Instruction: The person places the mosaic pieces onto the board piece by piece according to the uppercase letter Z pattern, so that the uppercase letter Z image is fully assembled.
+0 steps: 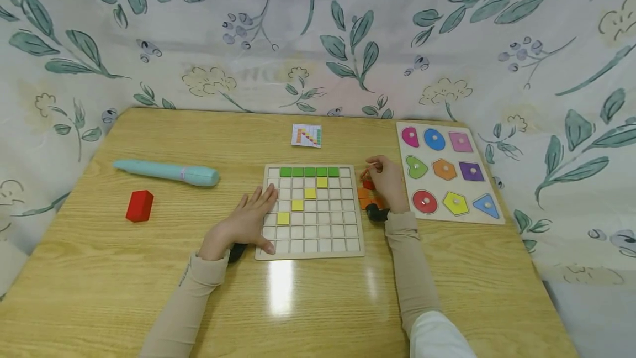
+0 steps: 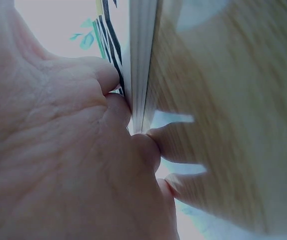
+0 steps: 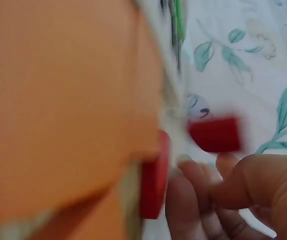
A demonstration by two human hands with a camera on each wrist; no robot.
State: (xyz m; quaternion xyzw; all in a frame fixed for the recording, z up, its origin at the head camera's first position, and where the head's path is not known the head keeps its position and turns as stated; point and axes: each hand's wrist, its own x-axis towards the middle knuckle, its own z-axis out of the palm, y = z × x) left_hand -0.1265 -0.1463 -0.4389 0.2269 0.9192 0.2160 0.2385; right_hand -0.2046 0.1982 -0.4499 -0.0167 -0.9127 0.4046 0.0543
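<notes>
My left hand (image 1: 247, 217) lies with fingers spread on the left edge of a white grid board (image 1: 310, 247), fingertips and thumb touching it. In the left wrist view the fingers (image 2: 116, 107) meet the board's side. Several green tiles (image 1: 310, 172) line the top row, and yellow tiles (image 1: 297, 205) run in a diagonal below. At the board's right side, my right hand (image 1: 390, 181) has curled fingers and seems to pinch a red tile (image 3: 216, 134), blurred in the right wrist view. Beneath it lie orange tiles (image 1: 365, 198) and another red tile (image 3: 154, 182).
A pattern card (image 1: 306, 136) lies behind the board. To the right is a shape puzzle board (image 1: 434, 181) with knobbed pieces. A turquoise pen-shaped object (image 1: 166, 172) and a red block (image 1: 139, 206) lie on the left. Floral cloth (image 1: 298, 43) hangs behind the wooden table (image 1: 318, 314).
</notes>
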